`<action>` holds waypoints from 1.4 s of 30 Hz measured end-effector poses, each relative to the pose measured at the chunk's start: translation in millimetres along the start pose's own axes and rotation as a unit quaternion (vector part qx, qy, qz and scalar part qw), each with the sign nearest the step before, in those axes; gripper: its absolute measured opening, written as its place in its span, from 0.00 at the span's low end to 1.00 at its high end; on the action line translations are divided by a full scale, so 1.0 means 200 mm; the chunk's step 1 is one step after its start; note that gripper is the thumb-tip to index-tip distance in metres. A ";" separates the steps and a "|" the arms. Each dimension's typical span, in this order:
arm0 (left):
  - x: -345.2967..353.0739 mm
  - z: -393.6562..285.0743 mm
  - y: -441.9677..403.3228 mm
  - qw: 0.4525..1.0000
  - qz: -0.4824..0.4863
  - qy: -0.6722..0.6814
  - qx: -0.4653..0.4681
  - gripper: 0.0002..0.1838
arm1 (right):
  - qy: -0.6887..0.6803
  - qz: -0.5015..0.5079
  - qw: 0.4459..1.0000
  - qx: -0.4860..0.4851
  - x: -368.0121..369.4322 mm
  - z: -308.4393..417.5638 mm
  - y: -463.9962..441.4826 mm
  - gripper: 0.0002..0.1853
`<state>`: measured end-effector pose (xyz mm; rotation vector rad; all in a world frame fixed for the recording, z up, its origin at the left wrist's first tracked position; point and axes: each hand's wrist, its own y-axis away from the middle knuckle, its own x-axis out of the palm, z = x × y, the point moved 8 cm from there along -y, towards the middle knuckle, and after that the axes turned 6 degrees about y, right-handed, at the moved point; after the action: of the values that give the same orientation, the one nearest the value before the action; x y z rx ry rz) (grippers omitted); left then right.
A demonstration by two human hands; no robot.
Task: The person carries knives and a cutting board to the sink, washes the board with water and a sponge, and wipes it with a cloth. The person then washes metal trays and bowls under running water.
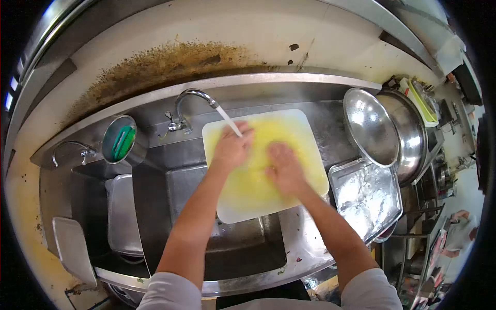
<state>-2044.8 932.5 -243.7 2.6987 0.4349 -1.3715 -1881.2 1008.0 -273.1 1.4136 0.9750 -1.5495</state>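
A large white cutting board [235, 209], its surface covered in a blurred yellow smear, lies tilted across the sink and the steel drainboard. Water from the curved tap [196, 93] runs down over my left hand [233, 146], which rests on the upper left part of the board with its fingers apart. Nearer the board's middle, my right hand [287, 169] lies on the yellow area, thumb spread from the fingers. Motion blurs the fingers of both hands, and no tool shows in either.
A metal pot [140, 142] holding a green scrubber [124, 143] stands left of the tap. The left sink holds a tray [124, 212]. Rightward are a steel bowl [371, 126], a larger basin [413, 134] and a foil-like wet tray [361, 196]. Another person [461, 235] is at far right.
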 end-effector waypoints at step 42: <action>0.13 0.23 1.07 0.616 -0.355 0.581 -0.397 0.29 | -0.065 -0.151 0.986 0.001 -0.15 -0.17 0.45 0.28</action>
<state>-2005.1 723.9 -304.0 2.1337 1.7472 0.8055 -1782.4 1007.5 -246.9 1.1886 1.1478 -1.8367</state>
